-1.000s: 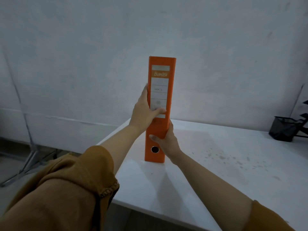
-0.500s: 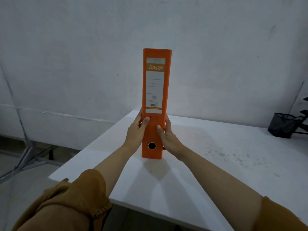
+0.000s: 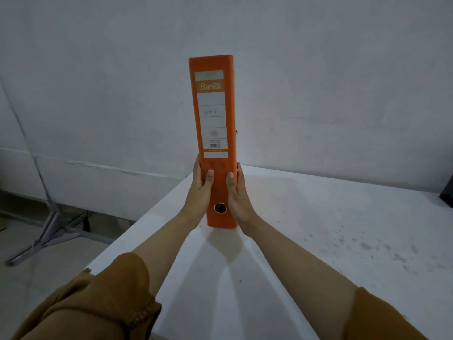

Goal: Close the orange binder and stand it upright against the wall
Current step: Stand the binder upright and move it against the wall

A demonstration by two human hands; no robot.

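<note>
The orange binder (image 3: 212, 114) is closed and stands upright on the white table (image 3: 306, 229), its labelled spine facing me. It is near the table's back left corner, in front of the grey wall (image 3: 318, 82); whether it touches the wall I cannot tell. My left hand (image 3: 199, 192) presses its left side and my right hand (image 3: 239, 197) presses its right side, both thumbs lying on the lower spine above the finger hole.
The table's left edge runs close beside my left arm, with floor and a metal stand's legs (image 3: 52, 231) below it. A dark object (image 3: 447, 195) shows at the far right edge of the table. Speckled stains mark the table's right part.
My left hand slid down from the spine's middle to the lower part, level with the right. The binder has moved further back toward the wall, staying upright.
</note>
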